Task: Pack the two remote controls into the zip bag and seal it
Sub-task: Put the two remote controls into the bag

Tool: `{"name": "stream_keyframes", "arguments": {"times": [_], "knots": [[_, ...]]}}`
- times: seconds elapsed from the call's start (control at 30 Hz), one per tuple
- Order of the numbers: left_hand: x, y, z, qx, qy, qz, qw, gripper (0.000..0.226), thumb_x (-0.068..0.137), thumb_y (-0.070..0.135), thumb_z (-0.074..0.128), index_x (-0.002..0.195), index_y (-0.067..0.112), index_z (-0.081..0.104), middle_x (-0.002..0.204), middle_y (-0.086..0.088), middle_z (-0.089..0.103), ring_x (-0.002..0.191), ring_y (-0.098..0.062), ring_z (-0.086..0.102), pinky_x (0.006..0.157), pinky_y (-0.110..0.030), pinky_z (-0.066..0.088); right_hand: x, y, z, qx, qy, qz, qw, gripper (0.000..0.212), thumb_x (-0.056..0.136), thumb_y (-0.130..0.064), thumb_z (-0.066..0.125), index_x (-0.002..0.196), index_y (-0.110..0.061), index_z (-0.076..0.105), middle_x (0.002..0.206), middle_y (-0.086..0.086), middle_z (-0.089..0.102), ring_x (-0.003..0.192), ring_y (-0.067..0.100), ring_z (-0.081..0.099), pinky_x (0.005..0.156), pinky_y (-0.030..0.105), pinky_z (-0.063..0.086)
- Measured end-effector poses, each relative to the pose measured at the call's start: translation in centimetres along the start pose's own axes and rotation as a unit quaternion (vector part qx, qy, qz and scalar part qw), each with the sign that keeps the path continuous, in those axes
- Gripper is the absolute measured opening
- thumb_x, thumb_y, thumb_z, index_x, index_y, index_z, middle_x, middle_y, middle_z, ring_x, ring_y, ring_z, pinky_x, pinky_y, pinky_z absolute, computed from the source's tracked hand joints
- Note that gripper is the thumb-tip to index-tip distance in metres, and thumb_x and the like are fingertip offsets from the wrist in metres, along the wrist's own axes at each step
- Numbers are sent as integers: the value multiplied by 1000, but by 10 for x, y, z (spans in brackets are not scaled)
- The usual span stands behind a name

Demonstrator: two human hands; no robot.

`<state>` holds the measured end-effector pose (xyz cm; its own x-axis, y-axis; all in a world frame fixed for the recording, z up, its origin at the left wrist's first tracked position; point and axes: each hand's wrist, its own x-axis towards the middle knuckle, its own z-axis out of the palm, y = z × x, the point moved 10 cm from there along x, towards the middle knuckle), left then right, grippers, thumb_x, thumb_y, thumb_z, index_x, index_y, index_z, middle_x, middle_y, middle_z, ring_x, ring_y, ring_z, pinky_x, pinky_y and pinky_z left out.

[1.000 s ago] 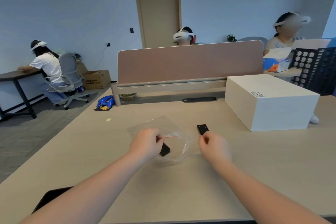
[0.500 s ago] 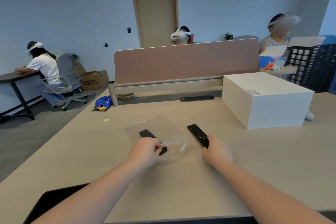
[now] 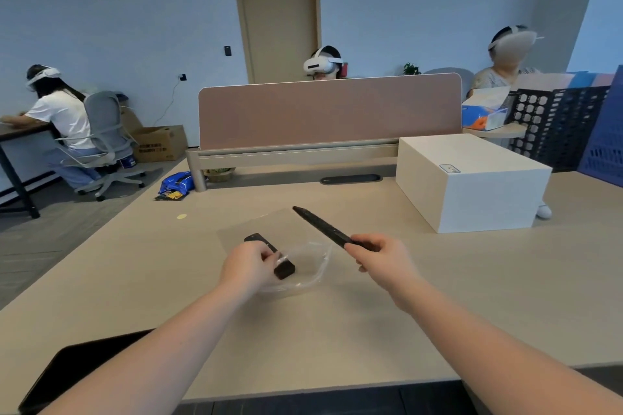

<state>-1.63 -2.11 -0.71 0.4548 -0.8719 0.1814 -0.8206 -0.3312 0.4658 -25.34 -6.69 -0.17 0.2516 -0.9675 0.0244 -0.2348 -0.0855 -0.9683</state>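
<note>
A clear zip bag lies on the beige table with its mouth gaping toward me. One black remote lies in the bag, its near end showing at the mouth. My left hand pinches the left edge of the bag's mouth over that remote. My right hand grips the near end of the second black remote, lifted off the table and slanting up and away to the left, above the bag's right side.
A white box stands on the table to the right. A pink desk divider runs across the far edge. A dark flat object lies at the near left corner. People with headsets sit beyond.
My right hand has picked the second remote off the table and raised it over the bag. My left hand stays at the bag's mouth.
</note>
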Motion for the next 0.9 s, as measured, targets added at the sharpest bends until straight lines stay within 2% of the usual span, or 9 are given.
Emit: {"name": "stream_keyframes", "arguments": {"times": [0.1,0.2,0.3,0.37,0.47,0.53,0.6,0.73,0.9], "knots": [[6,-7,-6,-39,8,-39,998,25,90,33,59,83,14,73,76,-3,67,78,-25,61,63,-27,41,-11,-9,-3,-20,-47,1,999,13,85,-19,66,97,-20,70,71,-4,61,62,14,54,59,19,43],[9,-10,-10,-52,23,-56,997,23,89,31,59,83,15,73,76,-3,67,75,-23,58,61,-27,39,-20,-16,-6,-105,-83,-10,991,16,83,-21,67,99,-19,72,76,-1,64,67,14,56,61,20,43],[10,-5,-10,-42,27,-45,998,22,89,29,59,82,14,73,80,-3,69,78,-25,61,63,-29,45,-28,-24,-2,-221,-75,-59,971,16,85,-19,62,96,-14,72,89,12,70,76,23,60,67,29,48],[8,1,-8,-36,24,-28,999,22,89,30,59,84,14,73,84,-4,71,83,-27,63,66,-30,46,-31,-24,6,-273,-56,-77,957,18,86,-21,59,96,-14,72,94,13,72,84,28,64,70,32,50],[2,10,-8,-22,26,-1,999,22,90,31,58,85,14,71,82,-5,68,83,-28,62,64,-28,42,-28,-17,24,-325,-37,-92,940,19,85,-21,53,89,-10,68,82,12,69,71,27,58,57,28,40],[0,13,-11,-11,34,21,999,23,91,31,58,84,14,71,84,-6,71,82,-28,61,63,-28,41,-23,-12,42,-367,-39,-114,922,16,86,-20,49,77,-10,58,75,9,59,70,26,52,53,29,34],[-2,14,-12,-5,36,42,998,23,90,32,58,83,15,72,86,-5,72,84,-27,63,66,-31,45,-17,-8,62,-398,-42,-134,906,14,88,-20,47,79,-14,55,82,11,57,79,29,57,59,29,35],[-6,13,-15,9,36,69,997,25,90,34,57,82,16,73,82,-4,73,82,-26,63,67,-32,46,1,0,89,-402,-28,-155,902,21,91,-20,48,101,-6,60,106,14,60,101,31,57,77,36,48],[-10,13,-17,18,34,88,995,23,90,32,57,83,17,72,83,-3,73,83,-26,63,70,-32,49,28,6,108,-398,-23,-165,902,24,90,-16,50,111,-7,58,117,14,57,111,32,52,91,38,47]]}}
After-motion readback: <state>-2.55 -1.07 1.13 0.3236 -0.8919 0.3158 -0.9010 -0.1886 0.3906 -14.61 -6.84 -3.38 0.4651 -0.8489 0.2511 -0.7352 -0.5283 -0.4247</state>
